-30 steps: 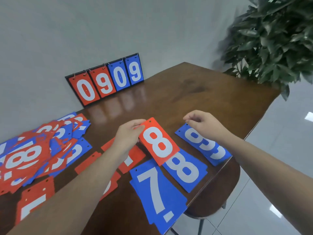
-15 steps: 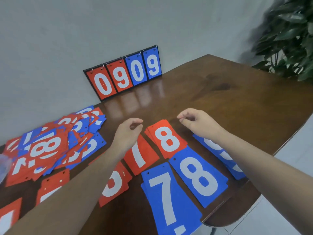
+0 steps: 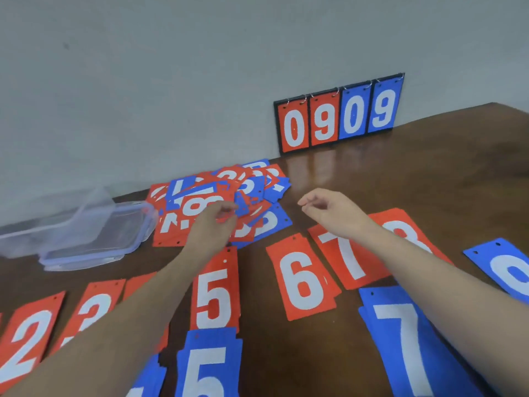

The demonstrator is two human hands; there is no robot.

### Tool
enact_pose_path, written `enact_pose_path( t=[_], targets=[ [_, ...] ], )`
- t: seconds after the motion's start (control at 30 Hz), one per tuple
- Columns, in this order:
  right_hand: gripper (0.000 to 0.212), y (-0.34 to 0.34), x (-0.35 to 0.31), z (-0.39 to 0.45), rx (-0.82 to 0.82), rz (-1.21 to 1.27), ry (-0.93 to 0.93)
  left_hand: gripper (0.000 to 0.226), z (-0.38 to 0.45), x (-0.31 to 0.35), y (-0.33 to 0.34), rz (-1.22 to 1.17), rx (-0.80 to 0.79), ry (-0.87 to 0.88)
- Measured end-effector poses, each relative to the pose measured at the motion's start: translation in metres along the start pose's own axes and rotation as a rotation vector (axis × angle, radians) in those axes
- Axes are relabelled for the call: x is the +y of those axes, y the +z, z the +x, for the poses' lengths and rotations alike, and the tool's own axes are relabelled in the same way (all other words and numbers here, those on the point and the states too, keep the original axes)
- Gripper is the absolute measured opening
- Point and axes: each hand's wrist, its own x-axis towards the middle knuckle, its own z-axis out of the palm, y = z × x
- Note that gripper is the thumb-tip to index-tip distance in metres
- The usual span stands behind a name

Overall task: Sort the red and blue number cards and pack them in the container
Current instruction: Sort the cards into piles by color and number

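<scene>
**A:** So where are the hands right now?

**B:** Left hand (image 3: pixel 213 224) is on the near edge of the messy pile of cards (image 3: pixel 220 196) at the back of the bench (image 3: pixel 429 181). Fingers are curled in among the cards, but it's blurry, so I can't tell if that grip actually has a card or is just touching. Right hand (image 3: pixel 333 212) hovers just right of the pile, above the bench, fingers loosely curled with thumb and forefinger close together, nothing in it. I'd call that grip released.

**A:** And the sorted stuff?

**B:** Reds lie face up in a row: red 2 (image 3: pixel 27 343), red 3 (image 3: pixel 91 313), red 5 (image 3: pixel 216 293), red 6 (image 3: pixel 302 282), red 7 (image 3: pixel 347 257), then a red 8 (image 3: pixel 406 233) partly under the right forearm. Blues sit nearer the camera: blue 5 (image 3: pixel 207 368) just below the red 5, blue 7 (image 3: pixel 406 345) below the red 7, and another blue card (image 3: pixel 508 270) cut off at the right edge.

**A:** Container?

**B:** Clear plastic container (image 3: pixel 65 222) sits left of the pile, touching or nearly touching it, with its lid (image 3: pixel 97 247) lying partly under it. A flip scoreboard (image 3: pixel 339 113) reading 0909 leans on the wall.
</scene>
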Motion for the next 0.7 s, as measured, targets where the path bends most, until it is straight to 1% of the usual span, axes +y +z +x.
enact_pose_path(
  t=[0.2,0.37,0.47,0.6,0.7],
  targets=[
    [0.013,0.041,-0.023,0.035,-0.083,-0.046,-0.005,0.024,0.018,-0.047,-0.043,0.048,0.073,-0.072],
    [0.015,0.055,-0.026,0.069,-0.089,-0.101,-0.005,0.033,0.044,-0.065,-0.049,0.093,0.075,-0.073],
    [0.016,0.060,-0.026,0.087,-0.078,-0.159,-0.022,0.045,0.059,-0.070,-0.046,0.155,0.041,-0.015],
    [0.023,0.069,-0.030,0.111,-0.045,-0.246,-0.081,0.062,0.075,-0.081,-0.040,0.315,-0.087,0.106],
    [0.031,0.078,-0.028,0.128,-0.073,-0.361,-0.125,0.066,0.078,-0.090,-0.036,0.388,-0.127,0.150]
  ],
)
